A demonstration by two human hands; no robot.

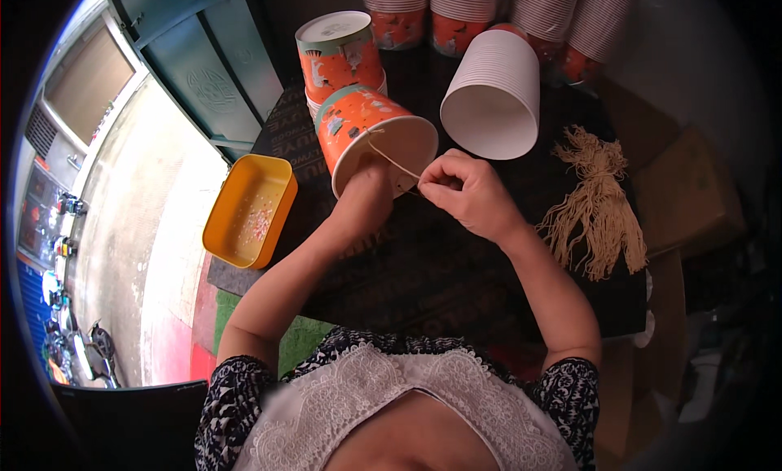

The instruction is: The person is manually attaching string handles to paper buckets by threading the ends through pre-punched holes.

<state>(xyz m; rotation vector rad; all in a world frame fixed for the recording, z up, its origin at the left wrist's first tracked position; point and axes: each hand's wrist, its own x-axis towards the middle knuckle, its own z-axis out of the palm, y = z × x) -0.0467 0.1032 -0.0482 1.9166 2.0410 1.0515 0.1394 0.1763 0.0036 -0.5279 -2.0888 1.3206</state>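
An orange printed paper bucket [356, 122] with a white rim lies tilted, its mouth toward me. My left hand [366, 195] reaches into that mouth, and its fingers are hidden. A thin cream cord [394, 163] runs from a spot near the bucket's upper rim across the opening. At the cord's other end, my right hand [466, 187] pinches it between thumb and forefinger, just right of the rim. Behind the tilted bucket stands an upside-down stack of similar buckets [342, 57]. To the right, a stack of white-lined buckets [494, 96] lies with its open end facing me.
A yellow tray [282, 214] holding small pale and reddish bits sits at the table's left edge. A bundle of cream cords [599, 206] lies on the dark table [456, 283] at right. Wrapped bucket stacks [464, 2] line the back. A cardboard box [688, 190] stands beyond the right side.
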